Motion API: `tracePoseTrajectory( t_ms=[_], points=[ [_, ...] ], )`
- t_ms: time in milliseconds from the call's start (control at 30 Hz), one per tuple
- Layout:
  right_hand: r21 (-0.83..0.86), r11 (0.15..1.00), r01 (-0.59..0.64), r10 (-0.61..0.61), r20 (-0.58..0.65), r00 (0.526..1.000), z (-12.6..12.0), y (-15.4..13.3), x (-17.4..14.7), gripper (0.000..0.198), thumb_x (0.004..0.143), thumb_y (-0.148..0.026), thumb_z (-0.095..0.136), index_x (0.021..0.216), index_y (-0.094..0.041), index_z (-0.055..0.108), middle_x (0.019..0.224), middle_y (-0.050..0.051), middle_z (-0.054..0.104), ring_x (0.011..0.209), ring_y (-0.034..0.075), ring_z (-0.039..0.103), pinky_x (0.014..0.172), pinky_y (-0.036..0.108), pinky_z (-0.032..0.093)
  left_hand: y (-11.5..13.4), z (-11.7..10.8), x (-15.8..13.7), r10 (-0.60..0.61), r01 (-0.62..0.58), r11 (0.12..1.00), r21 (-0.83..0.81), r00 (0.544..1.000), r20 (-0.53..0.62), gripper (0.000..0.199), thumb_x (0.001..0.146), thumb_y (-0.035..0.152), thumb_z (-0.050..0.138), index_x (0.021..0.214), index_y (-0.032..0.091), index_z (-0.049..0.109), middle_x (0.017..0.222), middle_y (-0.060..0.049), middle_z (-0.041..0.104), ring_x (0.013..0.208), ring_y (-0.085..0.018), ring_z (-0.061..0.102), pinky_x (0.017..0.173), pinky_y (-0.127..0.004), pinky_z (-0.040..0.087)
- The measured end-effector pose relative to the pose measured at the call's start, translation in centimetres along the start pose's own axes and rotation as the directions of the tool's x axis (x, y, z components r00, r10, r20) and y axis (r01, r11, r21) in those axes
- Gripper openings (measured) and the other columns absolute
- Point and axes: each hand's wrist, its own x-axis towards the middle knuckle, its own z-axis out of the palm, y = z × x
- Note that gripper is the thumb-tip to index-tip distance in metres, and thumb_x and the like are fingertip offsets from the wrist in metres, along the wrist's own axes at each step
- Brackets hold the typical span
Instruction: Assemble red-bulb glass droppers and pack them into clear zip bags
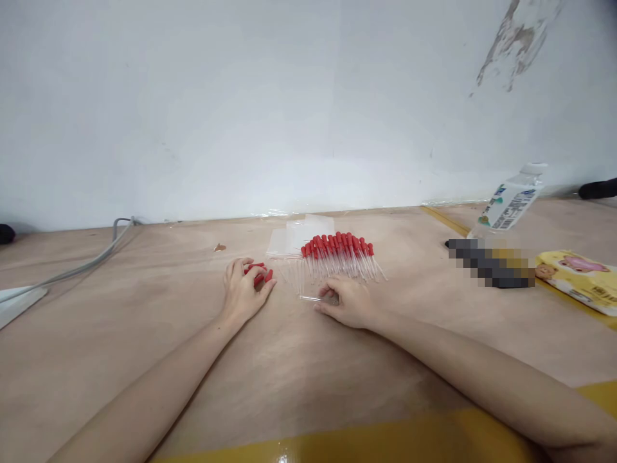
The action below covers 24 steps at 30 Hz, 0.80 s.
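Note:
My left hand (242,289) is curled over a few small red rubber bulbs (260,278), with one bulb at the tip of the thumb and index finger. Between the thumb and fingers of my right hand (349,302) lies a thin clear glass dropper tube (311,298), pointing left. Several more bare tubes (296,275) rest on the table between the two hands. Just beyond my right hand is a heap of droppers with red bulbs (340,247) fitted on their far ends, their clear stems toward me. My palm hides the right end of the held tube.
White sheets (308,231) lie behind the droppers. At right are a tilted clear bottle (511,202), a blurred dark object (491,263) and a yellow packet (581,276). A grey cable (87,263) runs along the left. A white wall (241,109) closes off the back.

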Motion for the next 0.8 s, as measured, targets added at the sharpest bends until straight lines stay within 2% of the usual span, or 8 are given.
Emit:
tracePoseTrajectory(
  t_ms=[133, 200, 267, 333, 433, 567, 667, 800],
  points=[
    [-0.053, 0.999, 0.004, -0.007, -0.058, 0.998, 0.7, -0.2, -0.2, 0.012, 0.077, -0.033, 0.059, 0.075, -0.021, 0.06, 0.082, 0.001, 0.06, 0.079, 0.015, 0.052, 0.061, 0.025, 0.034, 0.3, 0.0, 0.3, 0.005, -0.005, 1.0, 0.01, 1.0, 0.009, 0.016, 0.072, 0.032, 0.061, 0.07, 0.017, 0.066, 0.101, -0.012, 0.051, 0.102, -0.03, 0.045, 0.087, -0.046, 0.037],
    [-0.102, 0.994, 0.039, -0.049, -0.1, 0.994, 0.9, -0.2, -0.2, 0.01, 0.079, -0.028, 0.058, 0.073, -0.019, 0.058, 0.081, 0.002, 0.06, 0.08, 0.016, 0.051, 0.063, 0.026, 0.035, 0.5, -0.3, 0.3, -0.003, 0.003, 1.0, -0.021, 1.0, -0.031, 0.015, 0.073, 0.031, 0.059, 0.071, 0.017, 0.065, 0.1, -0.011, 0.052, 0.102, -0.029, 0.046, 0.089, -0.046, 0.037],
    [-0.141, 0.986, 0.093, -0.114, -0.149, 0.982, 1.1, -0.1, -0.2, 0.01, 0.08, -0.025, 0.056, 0.073, -0.018, 0.056, 0.082, 0.004, 0.059, 0.082, 0.018, 0.05, 0.069, 0.029, 0.036, 0.9, -0.7, 0.0, -0.023, 0.015, 0.993, -0.119, 0.997, -0.068, 0.014, 0.075, 0.029, 0.058, 0.075, 0.017, 0.064, 0.097, -0.009, 0.054, 0.098, -0.025, 0.05, 0.088, -0.042, 0.04],
    [-0.12, 0.986, 0.118, -0.14, -0.194, 0.971, 1.2, 0.1, -0.2, 0.011, 0.083, -0.023, 0.051, 0.075, -0.017, 0.054, 0.081, 0.005, 0.059, 0.081, 0.018, 0.05, 0.072, 0.03, 0.037, 1.8, -1.0, -0.5, -0.062, 0.054, 0.955, -0.291, 0.998, -0.019, 0.014, 0.078, 0.029, 0.055, 0.081, 0.017, 0.061, 0.09, -0.007, 0.057, 0.085, -0.02, 0.055, 0.079, -0.035, 0.045],
    [0.039, 0.995, 0.087, -0.077, -0.212, 0.974, 1.1, 0.3, -0.3, 0.012, 0.087, -0.024, 0.043, 0.082, -0.017, 0.051, 0.078, 0.003, 0.059, 0.073, 0.015, 0.053, 0.066, 0.027, 0.04, 3.5, -1.0, -1.4, -0.12, 0.2, 0.806, -0.557, 0.977, 0.178, 0.015, 0.079, 0.029, 0.053, 0.086, 0.016, 0.056, 0.077, -0.003, 0.059, 0.068, -0.014, 0.057, 0.064, -0.027, 0.047],
    [0.17, 0.98, 0.099, -0.064, -0.2, 0.978, 0.9, 0.1, -0.4, 0.012, 0.088, -0.023, 0.041, 0.089, -0.017, 0.051, 0.08, 0.003, 0.061, 0.073, 0.013, 0.056, 0.066, 0.025, 0.042, 5.5, -0.6, -1.9, -0.16, 0.408, 0.559, -0.722, 0.907, 0.389, 0.02, 0.075, 0.032, 0.058, 0.085, 0.015, 0.054, 0.075, -0.003, 0.062, 0.07, -0.015, 0.061, 0.067, -0.028, 0.049],
    [0.144, 0.977, 0.158, -0.127, -0.203, 0.971, 0.9, -0.2, -0.3, 0.015, 0.088, -0.023, 0.04, 0.09, -0.018, 0.054, 0.085, 0.003, 0.062, 0.077, 0.013, 0.056, 0.07, 0.025, 0.042, 6.0, -0.6, -1.8, -0.165, 0.484, 0.433, -0.761, 0.872, 0.461, 0.023, 0.073, 0.034, 0.061, 0.084, 0.015, 0.053, 0.076, -0.004, 0.064, 0.074, -0.017, 0.064, 0.072, -0.032, 0.051],
    [0.123, 0.974, 0.189, -0.161, -0.21, 0.964, 0.9, -0.4, -0.3, 0.018, 0.089, -0.024, 0.038, 0.088, -0.017, 0.056, 0.083, 0.004, 0.061, 0.078, 0.013, 0.056, 0.071, 0.025, 0.042, 6.0, -0.6, -1.7, -0.171, 0.507, 0.35, -0.788, 0.861, 0.478, 0.026, 0.073, 0.035, 0.062, 0.085, 0.015, 0.052, 0.078, -0.004, 0.064, 0.078, -0.019, 0.066, 0.074, -0.034, 0.053]
  ],
)
